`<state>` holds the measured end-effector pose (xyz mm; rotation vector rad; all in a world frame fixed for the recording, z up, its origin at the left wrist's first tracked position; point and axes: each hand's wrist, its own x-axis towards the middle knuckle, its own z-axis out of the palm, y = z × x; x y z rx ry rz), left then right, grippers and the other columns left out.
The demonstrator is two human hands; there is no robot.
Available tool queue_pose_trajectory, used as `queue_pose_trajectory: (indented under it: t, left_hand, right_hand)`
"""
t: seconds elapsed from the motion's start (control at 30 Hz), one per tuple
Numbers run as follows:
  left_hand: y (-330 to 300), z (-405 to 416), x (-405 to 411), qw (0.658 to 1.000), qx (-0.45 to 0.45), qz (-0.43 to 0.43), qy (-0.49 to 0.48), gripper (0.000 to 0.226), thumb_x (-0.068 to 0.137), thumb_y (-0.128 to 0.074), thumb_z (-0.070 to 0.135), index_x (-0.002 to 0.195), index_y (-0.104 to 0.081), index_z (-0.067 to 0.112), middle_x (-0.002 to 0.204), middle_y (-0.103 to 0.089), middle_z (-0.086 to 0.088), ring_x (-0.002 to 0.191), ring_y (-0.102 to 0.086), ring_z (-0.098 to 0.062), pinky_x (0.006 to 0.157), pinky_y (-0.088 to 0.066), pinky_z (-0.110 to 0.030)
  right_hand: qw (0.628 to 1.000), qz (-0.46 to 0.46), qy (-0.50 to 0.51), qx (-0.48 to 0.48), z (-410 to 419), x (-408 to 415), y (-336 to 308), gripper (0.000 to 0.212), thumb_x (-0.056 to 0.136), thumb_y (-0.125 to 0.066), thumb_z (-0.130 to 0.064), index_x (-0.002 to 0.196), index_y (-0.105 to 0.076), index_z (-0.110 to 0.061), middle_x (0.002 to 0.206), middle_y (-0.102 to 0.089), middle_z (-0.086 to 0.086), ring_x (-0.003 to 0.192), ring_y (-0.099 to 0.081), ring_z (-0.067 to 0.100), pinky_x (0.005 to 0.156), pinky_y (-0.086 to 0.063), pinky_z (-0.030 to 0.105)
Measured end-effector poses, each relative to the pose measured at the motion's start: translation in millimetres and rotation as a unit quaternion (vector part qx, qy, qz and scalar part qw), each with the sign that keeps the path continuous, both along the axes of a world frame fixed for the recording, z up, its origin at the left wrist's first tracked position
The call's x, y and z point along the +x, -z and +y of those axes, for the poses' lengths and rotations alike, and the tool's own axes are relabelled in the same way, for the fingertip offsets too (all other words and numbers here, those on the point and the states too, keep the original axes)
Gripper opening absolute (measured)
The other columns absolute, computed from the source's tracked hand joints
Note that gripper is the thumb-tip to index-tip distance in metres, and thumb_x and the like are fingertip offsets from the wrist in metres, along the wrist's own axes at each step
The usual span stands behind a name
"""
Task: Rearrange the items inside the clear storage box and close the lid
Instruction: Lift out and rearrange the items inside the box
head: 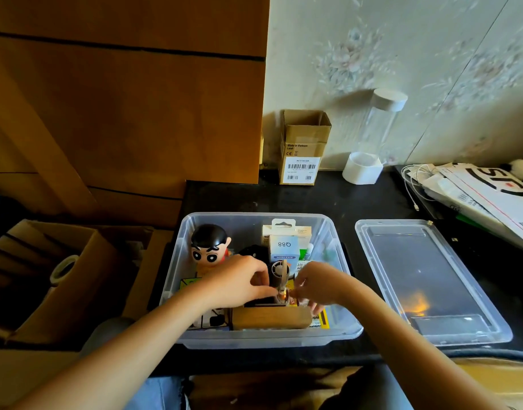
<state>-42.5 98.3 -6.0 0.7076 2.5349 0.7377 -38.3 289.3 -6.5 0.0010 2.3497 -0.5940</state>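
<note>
Both forearms are showing bare from elbow to wrist, no sleeves, no watch or bracelet visible. The left hand and right hand are wearing no gloves & no rings that can be seen. Below the clear storage box, at the bottom edge, the person is wearing light blue denim, prob. jeans, covering the legs on both sides.
</note>
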Motion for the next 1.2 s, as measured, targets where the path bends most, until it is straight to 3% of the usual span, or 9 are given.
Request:
queue_pose_trajectory:
  t: [0.1, 0.2, 0.4, 0.53, 0.63, 0.7, 0.8, 1.0, 1.2]
  left_hand:
    - [-12, -16, 8, 0.996, 0.017, -0.075, 0.043, 0.02, 0.08, -0.068, 0.048, 0.09, -0.067, 0.031, 0.09, -0.065, 0.015, 0.084, -0.059, 0.001, 0.073, -0.049, -0.015]
    - [-13, -22, 17, 0.994, -0.022, -0.074, 0.078, 0.033, 0.077, -0.071, 0.047, 0.105, -0.066, 0.03, 0.102, -0.063, 0.017, 0.09, -0.057, 0.003, 0.075, -0.047, -0.013]
    - [-12, -22, 24, 0.996, -0.032, -0.04, 0.077, 0.034, 0.077, -0.073, 0.042, 0.103, -0.054, 0.034, 0.104, -0.061, 0.013, 0.096, -0.057, -0.006, 0.083, -0.052, -0.036]
    - [-17, -21, 21, 0.994, -0.046, -0.039, 0.096, 0.032, 0.076, -0.074, 0.039, 0.1, -0.054, 0.033, 0.098, -0.061, 0.012, 0.088, -0.061, -0.008, 0.079, -0.053, -0.033]
    - [-17, -22, 17, 0.992, -0.052, -0.055, 0.104, 0.029, 0.077, -0.074, 0.039, 0.1, -0.057, 0.032, 0.102, -0.064, 0.01, 0.089, -0.06, -0.005, 0.078, -0.053, -0.028]
    - [-16, -23, 16, 0.992, -0.036, -0.07, 0.099, 0.022, 0.079, -0.071, 0.043, 0.096, -0.06, 0.033, 0.099, -0.065, 0.013, 0.087, -0.06, -0.002, 0.076, -0.053, -0.025]
    - [-13, -23, 17, 0.997, -0.002, -0.044, 0.059, 0.013, 0.085, -0.061, 0.048, 0.088, -0.061, 0.035, 0.094, -0.065, 0.013, 0.089, -0.06, -0.003, 0.08, -0.052, -0.032]
    - [-3, -24, 11, 0.995, 0.067, 0.065, -0.029, 0.006, 0.09, -0.06, 0.028, 0.09, -0.06, 0.033, 0.094, -0.063, 0.014, 0.085, -0.058, 0.001, 0.085, -0.047, -0.024]
    - [0, 8, -2, 0.989, 0.018, 0.146, -0.015, 0.044, 0.082, -0.067, 0.041, 0.12, -0.044, 0.034, 0.127, -0.037, 0.01, 0.109, -0.051, -0.013, 0.085, -0.047, -0.036]
  right_hand:
    - [1.0, 0.012, -0.008, -0.008, -5, -1, 2, 0.044, 0.091, -0.054, -0.041, 0.11, -0.065, -0.002, 0.101, -0.07, 0.012, 0.085, -0.07, 0.023, 0.069, -0.054, 0.023]
    - [0.999, 0.035, -0.021, 0.022, -13, 2, 6, 0.041, 0.092, -0.052, -0.043, 0.106, -0.065, -0.007, 0.098, -0.071, 0.01, 0.064, -0.067, 0.014, 0.058, -0.047, 0.015]
    - [0.998, 0.026, -0.034, 0.048, -19, 11, 8, 0.031, 0.098, -0.042, -0.025, 0.122, -0.057, -0.01, 0.061, -0.046, -0.002, 0.055, -0.049, 0.009, 0.05, -0.034, 0.012]
    - [0.989, 0.073, -0.057, 0.119, -8, 5, -2, 0.024, 0.095, -0.047, -0.029, 0.086, -0.059, -0.01, 0.062, -0.054, -0.002, 0.055, -0.056, 0.009, 0.049, -0.048, 0.018]
    - [0.969, 0.157, -0.029, 0.191, 2, 0, -10, 0.016, 0.093, -0.05, -0.016, 0.1, -0.06, -0.006, 0.065, -0.046, -0.003, 0.062, -0.05, 0.012, 0.052, -0.038, 0.019]
    - [0.959, 0.18, -0.034, 0.216, 2, -1, -14, 0.018, 0.091, -0.054, -0.011, 0.107, -0.059, -0.005, 0.077, -0.057, 0.001, 0.07, -0.056, 0.014, 0.059, -0.044, 0.017]
    - [0.953, 0.156, -0.068, 0.249, -8, 0, -10, 0.024, 0.091, -0.052, -0.008, 0.114, -0.058, -0.003, 0.106, -0.064, 0.011, 0.094, -0.064, 0.022, 0.079, -0.051, 0.026]
    - [0.941, 0.131, -0.078, 0.304, -21, -3, 17, 0.031, 0.094, -0.052, -0.011, 0.124, -0.053, -0.004, 0.119, -0.06, 0.01, 0.108, -0.059, 0.023, 0.088, -0.049, 0.027]
    - [0.926, 0.142, -0.058, 0.346, -25, -9, 24, 0.03, 0.092, -0.052, -0.006, 0.122, -0.056, -0.006, 0.119, -0.06, 0.007, 0.108, -0.059, 0.019, 0.084, -0.049, 0.023]
